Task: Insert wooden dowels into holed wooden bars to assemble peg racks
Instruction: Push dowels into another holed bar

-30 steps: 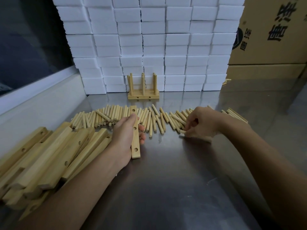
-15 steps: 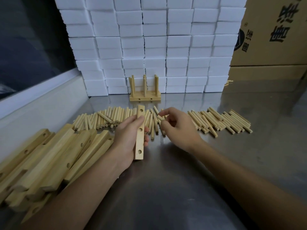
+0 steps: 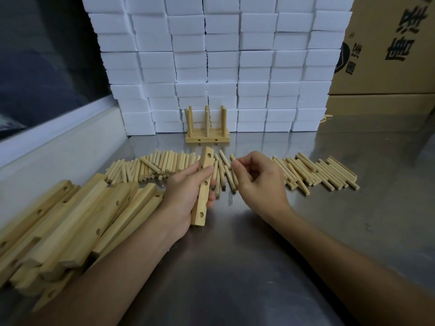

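Head view, centre frame: left hand (image 3: 186, 196) grips a light, stiff pale wooden holed bar (image 3: 203, 187) mid-length; right hand (image 3: 256, 182) fingers (image 3: 235, 166) pinch a short, smooth wooden dowel (image 3: 232, 157) near its end.

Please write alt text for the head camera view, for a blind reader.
The left hand grips a holed wooden bar above a steel table while the right hand pinches a dowel beside it. Loose dowels and a finished peg rack lie behind.

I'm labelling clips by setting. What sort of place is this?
Probably a small workshop or packing bench: a steel table with loose dowels, stacked holed bars, white foam blocks and cartons.
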